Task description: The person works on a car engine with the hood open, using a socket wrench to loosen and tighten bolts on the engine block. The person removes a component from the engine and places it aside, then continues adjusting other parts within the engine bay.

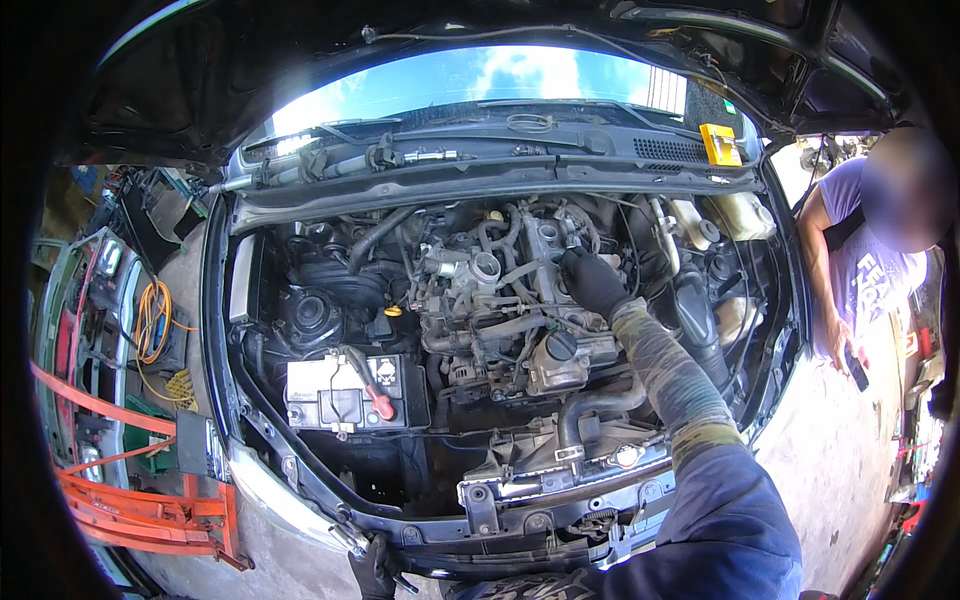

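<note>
My right hand [595, 282], in a black glove and patterned sleeve, reaches over the engine [520, 300] of a car with its hood raised. Its fingers are bent down against the top of the engine, beside the ignition coil area; whatever they grip is hidden beneath them. Low in the picture, at the front edge of the car, my left hand [373, 572], also black-gloved, is closed around a shiny metal tool [349, 540] whose kind I cannot make out. That tool lies close to the headlight [285, 500].
A battery [345, 405] with a red terminal cover sits left of the engine. A yellow box [720, 145] and a long metal bar tool [350, 163] rest below the windshield. A person [870, 220] holding a phone stands at right. An orange steel frame [150, 510] stands left.
</note>
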Demonstrator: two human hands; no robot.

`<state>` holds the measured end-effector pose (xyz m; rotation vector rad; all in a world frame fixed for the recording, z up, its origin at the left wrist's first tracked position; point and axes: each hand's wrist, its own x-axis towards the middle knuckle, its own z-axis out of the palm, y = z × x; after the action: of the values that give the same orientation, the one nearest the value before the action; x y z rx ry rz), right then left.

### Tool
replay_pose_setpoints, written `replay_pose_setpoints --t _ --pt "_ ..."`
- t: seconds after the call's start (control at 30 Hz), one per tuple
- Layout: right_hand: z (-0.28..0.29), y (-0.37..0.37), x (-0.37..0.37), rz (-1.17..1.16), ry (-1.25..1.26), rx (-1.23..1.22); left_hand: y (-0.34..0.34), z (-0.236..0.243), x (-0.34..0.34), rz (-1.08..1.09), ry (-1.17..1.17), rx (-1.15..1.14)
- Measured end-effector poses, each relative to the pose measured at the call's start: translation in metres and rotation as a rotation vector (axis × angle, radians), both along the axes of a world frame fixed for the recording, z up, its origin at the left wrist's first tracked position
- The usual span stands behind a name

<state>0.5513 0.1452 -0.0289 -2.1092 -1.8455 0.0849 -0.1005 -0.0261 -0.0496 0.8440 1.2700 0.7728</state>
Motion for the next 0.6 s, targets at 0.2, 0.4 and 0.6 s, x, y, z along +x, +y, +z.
replay_pose_setpoints --t 0.2,0.4,0.6 --pt "0.000 -0.009 -0.008 -0.144 -0.034 0.056 -0.001 -0.012 -0.005 0.020 -0.051 0.004" --pt "0.006 -0.008 -0.009 0.026 -0.042 -0.115 0.003 -0.009 -0.007 -0.001 -0.050 -0.020" --pt "0.027 -0.013 0.007 -0.215 0.151 -0.114 0.001 -0.006 -0.003 0.008 -0.102 -0.040"
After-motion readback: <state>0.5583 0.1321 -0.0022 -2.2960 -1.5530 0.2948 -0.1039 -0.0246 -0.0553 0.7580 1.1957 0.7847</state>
